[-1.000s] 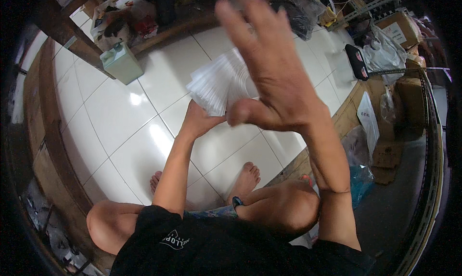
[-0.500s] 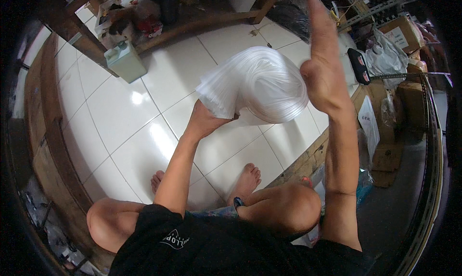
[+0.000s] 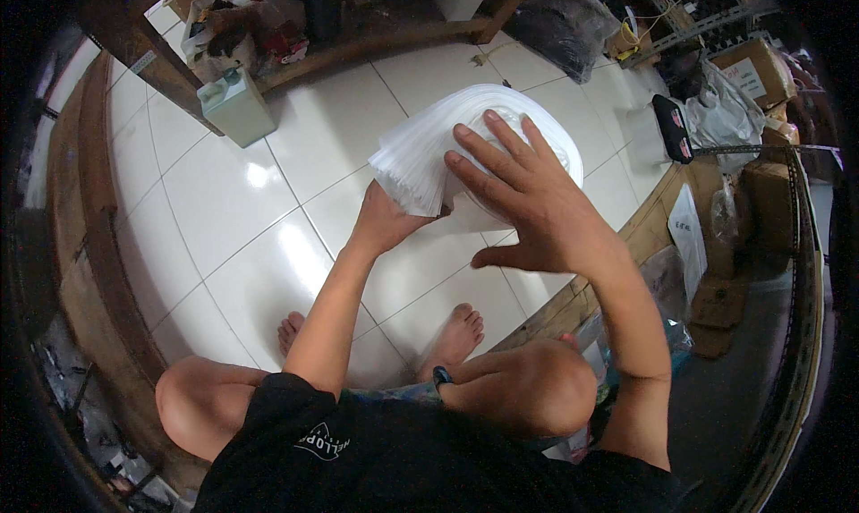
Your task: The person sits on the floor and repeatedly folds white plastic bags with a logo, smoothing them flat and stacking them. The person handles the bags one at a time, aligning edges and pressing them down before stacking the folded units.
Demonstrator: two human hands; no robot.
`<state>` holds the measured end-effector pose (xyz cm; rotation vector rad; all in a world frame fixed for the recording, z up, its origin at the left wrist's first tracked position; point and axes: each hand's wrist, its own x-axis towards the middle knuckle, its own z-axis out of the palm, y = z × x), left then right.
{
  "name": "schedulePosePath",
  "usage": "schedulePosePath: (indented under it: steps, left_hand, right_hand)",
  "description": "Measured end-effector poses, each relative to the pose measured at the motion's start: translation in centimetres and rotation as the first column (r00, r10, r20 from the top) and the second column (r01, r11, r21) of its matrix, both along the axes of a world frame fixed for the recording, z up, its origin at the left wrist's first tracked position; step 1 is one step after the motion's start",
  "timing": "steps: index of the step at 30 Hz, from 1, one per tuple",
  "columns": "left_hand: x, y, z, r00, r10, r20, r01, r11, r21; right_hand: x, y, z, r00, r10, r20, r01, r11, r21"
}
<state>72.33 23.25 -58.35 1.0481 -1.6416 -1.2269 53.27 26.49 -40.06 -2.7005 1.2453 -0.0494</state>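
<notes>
A thick bundle of thin white plastic sheets [image 3: 420,155] is bent over into a loop above the floor. My left hand [image 3: 386,220] is closed around its lower left end, where the layered edges fan out; part of those fingers is hidden behind the sheets. Over the right side of the loop, my right hand [image 3: 537,195] is open with its fingers spread and thumb apart. Its fingertips overlap the curved part of the bundle; whether they press on it I cannot tell.
White floor tiles [image 3: 242,218] lie below, with my bare feet on them. A pale jug [image 3: 237,110] stands by a wooden bench rail [image 3: 376,59]. To the right are a black case [image 3: 669,127], a grey plastic bag [image 3: 723,110] and a cardboard box [image 3: 761,70].
My right hand has come down and leftward from beyond the bundle's right side to over its loop, fingers spreading. My left hand keeps its hold on the sheets.
</notes>
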Motion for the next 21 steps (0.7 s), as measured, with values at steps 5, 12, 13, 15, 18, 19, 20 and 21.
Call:
schedulePosePath:
  steps: [5, 12, 13, 15, 18, 19, 20, 21]
  left_hand:
    - [0.0, 0.5, 0.0, 0.991, 0.007, 0.132, -0.013, 0.999, 0.041]
    - [-0.7, 0.1, -2.2, 0.992, 0.017, 0.126, 0.004, 0.987, -0.16]
    - [-0.7, 0.0, -2.8, 0.995, 0.048, 0.092, -0.03, 0.982, -0.188]
    - [-0.8, -0.1, -2.6, 0.99, 0.041, 0.132, -0.016, 0.981, -0.192]
    - [-0.3, -0.2, -2.5, 0.977, -0.007, 0.215, 0.048, 0.981, -0.189]
    - [-0.2, -0.2, -2.5, 0.969, -0.029, 0.245, 0.077, 0.98, -0.186]
    - [-0.3, -0.2, -2.2, 0.972, -0.03, 0.233, 0.07, 0.984, -0.165]
    - [-0.4, -0.1, -1.8, 0.975, -0.031, 0.22, 0.064, 0.988, -0.144]
  right_hand:
    - [-1.7, -0.9, 0.2, 0.987, 0.153, -0.04, -0.154, 0.988, -0.031]
    - [-5.0, -1.7, -4.5, 0.945, 0.283, 0.164, -0.184, 0.875, -0.448]
    - [-4.9, -1.7, -4.8, 0.936, 0.281, 0.213, -0.153, 0.868, -0.473]
    - [-5.5, -1.3, -5.0, 0.945, 0.28, 0.168, -0.171, 0.863, -0.475]
    - [-5.6, -0.9, -5.3, 0.944, 0.267, 0.194, -0.145, 0.865, -0.481]
    - [-5.5, -0.8, -5.3, 0.941, 0.26, 0.218, -0.128, 0.866, -0.483]
    - [-5.4, -0.7, -5.3, 0.934, 0.25, 0.257, -0.095, 0.864, -0.494]
    - [-5.3, -0.4, -5.2, 0.925, 0.239, 0.296, -0.061, 0.862, -0.504]
